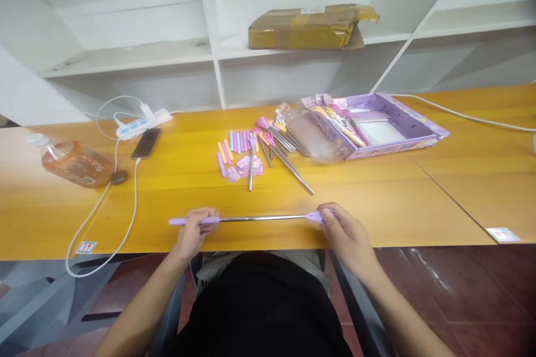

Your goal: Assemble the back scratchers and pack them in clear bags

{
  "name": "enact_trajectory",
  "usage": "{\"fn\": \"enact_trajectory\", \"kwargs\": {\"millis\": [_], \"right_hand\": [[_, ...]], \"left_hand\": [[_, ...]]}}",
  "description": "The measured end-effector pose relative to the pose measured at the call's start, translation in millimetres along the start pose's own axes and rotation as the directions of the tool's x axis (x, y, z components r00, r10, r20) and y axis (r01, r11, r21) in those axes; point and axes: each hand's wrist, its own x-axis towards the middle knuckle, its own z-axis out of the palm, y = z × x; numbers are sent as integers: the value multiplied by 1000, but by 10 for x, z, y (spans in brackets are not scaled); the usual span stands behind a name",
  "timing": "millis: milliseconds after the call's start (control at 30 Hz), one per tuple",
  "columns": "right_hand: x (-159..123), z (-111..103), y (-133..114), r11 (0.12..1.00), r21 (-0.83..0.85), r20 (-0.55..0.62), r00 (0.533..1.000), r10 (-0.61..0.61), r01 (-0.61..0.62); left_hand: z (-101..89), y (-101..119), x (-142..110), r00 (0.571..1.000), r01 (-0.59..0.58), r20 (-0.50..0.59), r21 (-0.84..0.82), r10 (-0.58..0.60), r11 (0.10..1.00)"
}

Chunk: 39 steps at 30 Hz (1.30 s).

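I hold a long telescopic metal rod (262, 218) level above the near edge of the yellow table (377, 201). My left hand (193, 232) grips its purple handle end. The purple hand-shaped tip at the other end is pinched by my right hand (345, 232). Further back lie several more rods with coloured hand-shaped tips (278, 142), a row of pink, blue and purple handle sleeves (234, 145) and small pink packets (245, 168).
An open purple box (379, 128) with a clear plastic bag (312, 134) stands at the back right. At the left are an orange bottle on its side (75, 163), a phone (146, 143), a power strip (142, 121) and white cables. A brown parcel (307, 27) lies on the shelf.
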Motion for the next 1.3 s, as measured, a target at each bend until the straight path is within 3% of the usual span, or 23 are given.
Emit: {"fn": "enact_trajectory", "kwargs": {"millis": [100, 167, 233, 300, 367, 533, 800, 1133, 1300], "right_hand": [[108, -497, 95, 999, 1, -160, 986, 43, -44], [132, -890, 186, 996, 17, -305, 948, 90, -89], [120, -1248, 279, 989, -1, -354, 925, 138, -147], [94, -1503, 358, 981, -57, -381, 913, 148, -183], [74, -1625, 415, 974, -126, -398, 909, 122, -186], [108, -1534, 505, 966, -208, -392, 918, 64, -156], [113, -1350, 617, 931, -338, -403, 915, -11, -137], [121, -1344, 546, 952, -283, -399, 917, -5, -118], [79, -1257, 387, 962, -204, -457, 887, 71, -182]], "left_hand": [[-492, 262, -57, 987, -88, -136, 2, 87, 996], [-850, 420, -132, 971, -142, -194, 15, 142, 990], [-1144, 518, -225, 959, -174, -225, 29, 176, 984], [-1322, 533, -317, 960, -167, -218, 58, 176, 984], [-1382, 482, -387, 965, -162, -198, 66, 172, 985], [-1296, 362, -409, 977, -155, -151, 2, 153, 988], [-1249, 447, -282, 971, -186, -168, -103, 168, 977], [-1269, 348, -254, 984, -122, -121, 86, 132, 989], [-1177, 360, -313, 982, -130, -124, 121, 145, 984]]}}
